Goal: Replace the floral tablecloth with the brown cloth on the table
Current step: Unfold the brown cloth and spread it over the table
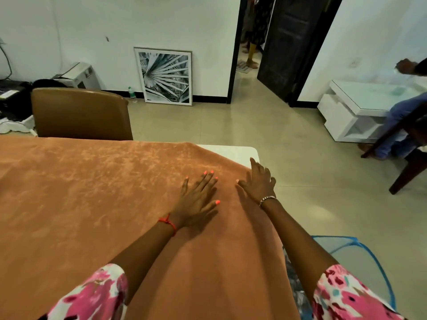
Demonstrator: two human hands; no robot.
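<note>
The swap looks nearly finished. The brown cloth (92, 192) already covers almost the whole tabletop (233, 151), and no floral tablecloth lies on it any more. A patterned grey fabric shows in the blue mesh basket (346, 250) down beside the right forearm; it may be the removed cloth, though too little of it shows to be sure. What seems left is the fit: beyond the right hand's fingertips one white corner of the tabletop is bare, where the cloth's edge runs on a slant instead of reaching the corner. So the step in hand is probably smoothing and shifting the cloth toward that corner.

The left hand (198, 199) lies flat and open, palm down on the brown cloth, fingers spread and gripping nothing. The cloth stretches away to its left and also back under the forearm toward the body. The right hand (257, 181) is open too, fingers extended, resting on the cloth just beside the left hand. It sits right at the cloth's slanted edge, with the bare corner just past its fingertips and the floor to its right. Whether any finger curls under that edge cannot be told.

A brown chair (80, 112) stands at the far side, well beyond the left hand. Along the edge under the right forearm the cloth hangs over the side of the tabletop.
</note>
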